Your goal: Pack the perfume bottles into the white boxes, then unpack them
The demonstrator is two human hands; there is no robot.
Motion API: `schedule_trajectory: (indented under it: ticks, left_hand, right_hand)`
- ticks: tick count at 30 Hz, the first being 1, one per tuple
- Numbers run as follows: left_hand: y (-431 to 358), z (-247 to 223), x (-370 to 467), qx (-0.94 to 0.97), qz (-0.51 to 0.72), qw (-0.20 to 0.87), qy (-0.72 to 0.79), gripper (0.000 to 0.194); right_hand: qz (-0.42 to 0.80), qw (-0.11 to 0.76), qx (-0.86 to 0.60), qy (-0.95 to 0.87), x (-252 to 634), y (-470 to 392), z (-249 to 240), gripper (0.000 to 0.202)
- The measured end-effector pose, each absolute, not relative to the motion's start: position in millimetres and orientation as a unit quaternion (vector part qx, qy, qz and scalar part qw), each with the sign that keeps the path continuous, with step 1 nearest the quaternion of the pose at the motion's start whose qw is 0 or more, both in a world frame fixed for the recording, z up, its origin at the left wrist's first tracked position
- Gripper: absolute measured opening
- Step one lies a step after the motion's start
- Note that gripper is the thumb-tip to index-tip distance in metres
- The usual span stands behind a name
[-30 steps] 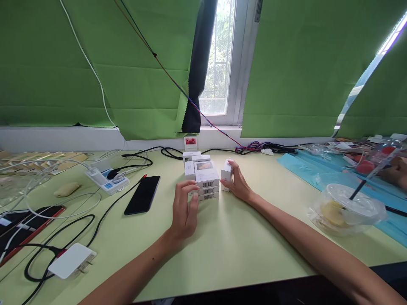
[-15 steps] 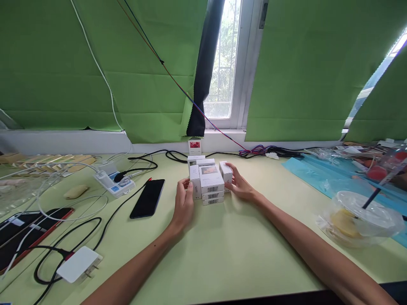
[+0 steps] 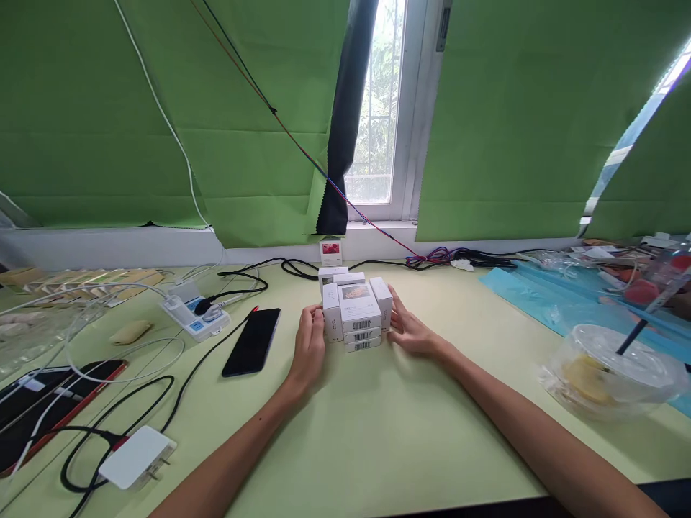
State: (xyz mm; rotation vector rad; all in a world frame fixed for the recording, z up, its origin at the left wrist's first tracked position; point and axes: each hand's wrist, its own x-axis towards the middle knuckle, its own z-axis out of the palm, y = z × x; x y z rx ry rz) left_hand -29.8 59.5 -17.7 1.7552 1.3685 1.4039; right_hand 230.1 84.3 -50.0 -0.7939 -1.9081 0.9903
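Several small white boxes stand in a close group in the middle of the table. At its front is a flat stack of white boxes with barcodes on the near ends. One upright box is against the stack's left side and another upright box against its right. My left hand lies along the left box, fingers extended and touching or nearly touching it. My right hand rests at the right box's outer side, fingers apart, thumb low. Behind the stack are more white boxes, partly hidden.
A box with a red picture stands by the wall. On the left are a phone, a power strip, a white charger and cables. A lidded plastic cup and blue sheeting lie on the right.
My right hand has brought the right upright box leftward and closer against the stack. Its fingers have shifted to the box's outer side. My left hand has barely moved.
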Motion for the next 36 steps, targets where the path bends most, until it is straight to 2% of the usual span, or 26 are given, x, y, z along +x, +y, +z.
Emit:
schedule_trajectory:
  ticks: [2,7,11,15,19,24,36]
  left_hand:
    - [65.5,-16.6,-34.9,0.659,0.505,0.223,0.510,0.035]
    - [85.2,-15.7,-55.3,0.699,0.469,0.124,0.526,0.022]
    - [100.8,-24.8,-69.5,0.724,0.421,0.068,0.543,0.029]
    - [112.1,-43.0,-73.9,0.745,0.353,0.052,0.563,0.032]
    - [117.4,-55.9,-74.9,0.756,0.299,0.044,0.581,0.036]
    - [119.1,-60.7,-78.1,0.758,0.257,0.033,0.598,0.042]
    - [120.4,-63.2,-79.6,0.760,0.240,0.026,0.603,0.044]
  right_hand:
    - [0.349,0.417,-0.355,-0.760,235.8,85.0,-51.2,0.106]
    - [0.152,0.408,-0.520,-0.735,262.8,83.2,-51.0,0.077]
    - [0.096,0.378,-0.596,-0.702,283.4,78.3,-56.3,0.059]
    - [0.075,0.306,-0.655,-0.687,285.8,82.3,-67.9,0.048]
    - [0.065,0.244,-0.677,-0.691,281.2,87.6,-73.6,0.047]
    - [0.059,0.205,-0.687,-0.694,280.5,85.8,-70.1,0.048]
    - [0.061,0.195,-0.692,-0.693,278.8,83.9,-66.1,0.049]
